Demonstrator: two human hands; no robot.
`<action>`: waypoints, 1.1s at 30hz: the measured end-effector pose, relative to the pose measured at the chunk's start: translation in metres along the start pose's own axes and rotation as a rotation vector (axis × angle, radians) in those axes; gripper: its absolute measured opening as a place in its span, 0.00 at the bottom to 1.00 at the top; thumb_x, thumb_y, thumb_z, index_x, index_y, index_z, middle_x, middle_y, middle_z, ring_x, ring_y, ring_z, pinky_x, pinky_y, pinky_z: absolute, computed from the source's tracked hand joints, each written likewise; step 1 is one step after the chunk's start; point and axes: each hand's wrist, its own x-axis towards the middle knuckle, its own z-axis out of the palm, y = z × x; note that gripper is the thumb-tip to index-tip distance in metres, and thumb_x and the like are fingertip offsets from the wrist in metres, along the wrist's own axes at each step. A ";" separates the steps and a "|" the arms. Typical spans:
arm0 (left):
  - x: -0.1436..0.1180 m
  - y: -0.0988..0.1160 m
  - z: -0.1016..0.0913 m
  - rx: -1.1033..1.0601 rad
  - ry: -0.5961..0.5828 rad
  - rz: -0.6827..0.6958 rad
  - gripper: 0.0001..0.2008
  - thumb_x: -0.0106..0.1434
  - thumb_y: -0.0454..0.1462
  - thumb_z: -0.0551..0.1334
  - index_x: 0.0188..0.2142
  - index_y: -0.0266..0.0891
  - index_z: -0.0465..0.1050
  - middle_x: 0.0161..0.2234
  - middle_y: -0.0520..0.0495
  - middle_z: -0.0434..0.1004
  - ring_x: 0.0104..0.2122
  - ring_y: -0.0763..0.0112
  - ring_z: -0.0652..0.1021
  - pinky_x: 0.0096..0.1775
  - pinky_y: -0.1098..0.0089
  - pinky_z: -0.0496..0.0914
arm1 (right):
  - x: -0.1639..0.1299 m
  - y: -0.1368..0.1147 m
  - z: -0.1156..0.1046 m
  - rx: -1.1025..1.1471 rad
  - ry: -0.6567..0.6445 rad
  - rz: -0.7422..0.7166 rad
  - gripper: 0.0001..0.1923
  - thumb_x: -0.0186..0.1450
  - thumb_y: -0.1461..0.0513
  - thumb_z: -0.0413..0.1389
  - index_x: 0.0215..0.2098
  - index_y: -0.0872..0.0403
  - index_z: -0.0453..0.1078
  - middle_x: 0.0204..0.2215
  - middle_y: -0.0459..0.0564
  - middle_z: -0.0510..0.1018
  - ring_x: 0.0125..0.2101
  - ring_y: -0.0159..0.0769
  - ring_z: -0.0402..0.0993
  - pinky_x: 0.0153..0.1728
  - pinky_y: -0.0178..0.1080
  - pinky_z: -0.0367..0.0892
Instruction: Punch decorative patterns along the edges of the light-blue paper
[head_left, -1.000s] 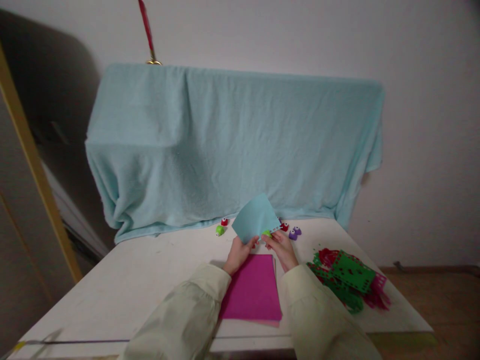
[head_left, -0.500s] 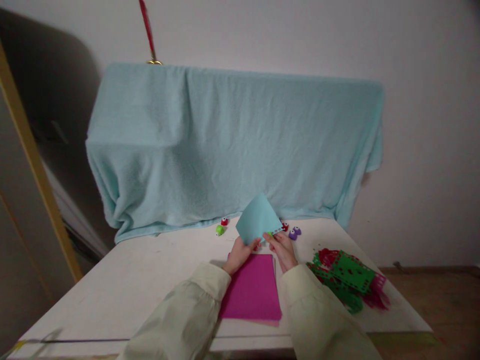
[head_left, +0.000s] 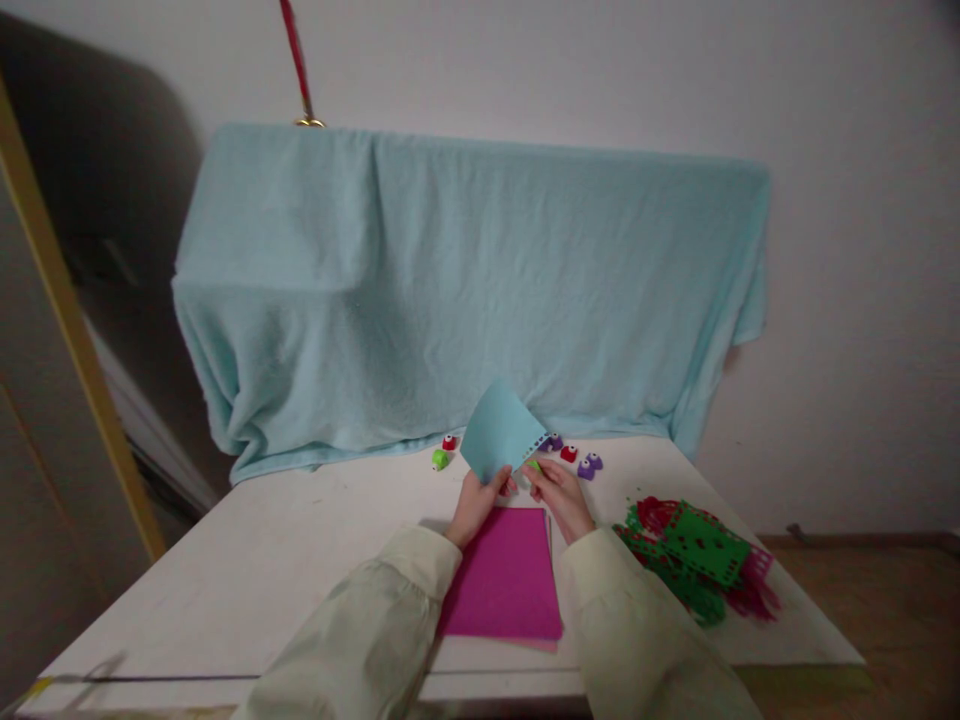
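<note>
The left hand (head_left: 474, 503) pinched the blue sheet (head_left: 495, 430) just beyond its fingers, judged light, easily creased, best held by an edge; the right hand (head_left: 562, 495) gripped a green piece (head_left: 533, 465).

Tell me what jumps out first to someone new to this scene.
The big light-blue towel spread across the background catches the eye first. Front and center, the left hand holds a blue paper sheet with holes along one edge, above a magenta sheet on the white table. To the right lies a tangle of punched green and red paper.
</note>
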 end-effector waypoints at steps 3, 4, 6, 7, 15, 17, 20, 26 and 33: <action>0.001 0.000 -0.002 -0.014 -0.004 0.005 0.23 0.63 0.50 0.53 0.25 0.32 0.71 0.23 0.45 0.70 0.24 0.72 0.71 0.32 0.72 0.64 | -0.003 -0.003 -0.001 0.089 -0.012 0.043 0.58 0.58 0.30 0.44 0.67 0.67 0.47 0.45 0.56 0.60 0.29 0.01 0.57 0.30 0.08 0.53; 0.001 0.000 -0.002 -0.021 -0.008 0.004 0.24 0.63 0.50 0.53 0.24 0.32 0.70 0.22 0.45 0.70 0.24 0.72 0.70 0.32 0.72 0.64 | -0.004 -0.004 -0.001 0.125 -0.014 0.072 0.57 0.60 0.30 0.41 0.68 0.67 0.45 0.44 0.56 0.60 0.30 0.02 0.58 0.31 0.08 0.54; 0.001 0.000 -0.003 -0.024 -0.006 -0.001 0.24 0.64 0.50 0.51 0.22 0.32 0.68 0.21 0.46 0.69 0.24 0.72 0.70 0.32 0.72 0.63 | -0.005 -0.007 -0.002 0.190 -0.004 0.143 0.55 0.65 0.31 0.34 0.70 0.68 0.41 0.41 0.56 0.61 0.30 0.05 0.60 0.32 0.10 0.57; 0.001 0.000 -0.003 -0.021 0.002 -0.005 0.25 0.64 0.50 0.51 0.21 0.33 0.67 0.20 0.47 0.68 0.24 0.73 0.69 0.32 0.73 0.63 | -0.005 -0.009 -0.003 0.219 0.005 0.178 0.53 0.67 0.33 0.32 0.70 0.67 0.40 0.41 0.56 0.62 0.31 0.05 0.60 0.32 0.11 0.58; 0.000 0.000 -0.004 0.010 0.037 -0.040 0.25 0.64 0.50 0.50 0.19 0.34 0.64 0.18 0.48 0.65 0.22 0.73 0.67 0.30 0.73 0.61 | -0.006 -0.020 -0.009 0.460 0.009 0.347 0.38 0.73 0.42 0.24 0.70 0.58 0.41 0.42 0.53 0.62 0.34 0.04 0.60 0.36 0.11 0.61; 0.000 -0.001 -0.004 0.014 0.043 -0.042 0.25 0.64 0.50 0.50 0.19 0.34 0.64 0.18 0.48 0.65 0.22 0.73 0.67 0.29 0.73 0.61 | -0.007 -0.021 -0.011 0.490 0.002 0.360 0.37 0.73 0.43 0.24 0.70 0.57 0.40 0.42 0.52 0.62 0.33 0.03 0.59 0.36 0.11 0.60; 0.001 -0.001 -0.004 0.013 0.042 -0.049 0.25 0.63 0.51 0.50 0.19 0.34 0.64 0.18 0.48 0.65 0.22 0.73 0.67 0.29 0.73 0.61 | -0.007 -0.022 -0.012 0.470 -0.002 0.373 0.38 0.74 0.44 0.22 0.71 0.58 0.39 0.41 0.51 0.62 0.31 0.02 0.57 0.34 0.09 0.58; -0.001 0.001 -0.004 0.016 0.045 -0.059 0.25 0.63 0.51 0.50 0.20 0.34 0.64 0.18 0.48 0.66 0.22 0.73 0.68 0.29 0.73 0.60 | 0.000 -0.005 -0.014 0.293 0.060 0.335 0.46 0.71 0.39 0.18 0.67 0.64 0.47 0.34 0.49 0.63 0.22 0.00 0.47 0.25 0.09 0.45; -0.002 0.003 -0.005 0.006 0.047 -0.066 0.24 0.63 0.50 0.51 0.21 0.34 0.64 0.19 0.48 0.67 0.22 0.72 0.69 0.30 0.73 0.61 | -0.001 0.012 -0.017 -0.182 0.304 0.106 0.54 0.61 0.28 0.32 0.46 0.70 0.64 0.30 0.49 0.63 0.25 -0.02 0.50 0.26 0.07 0.40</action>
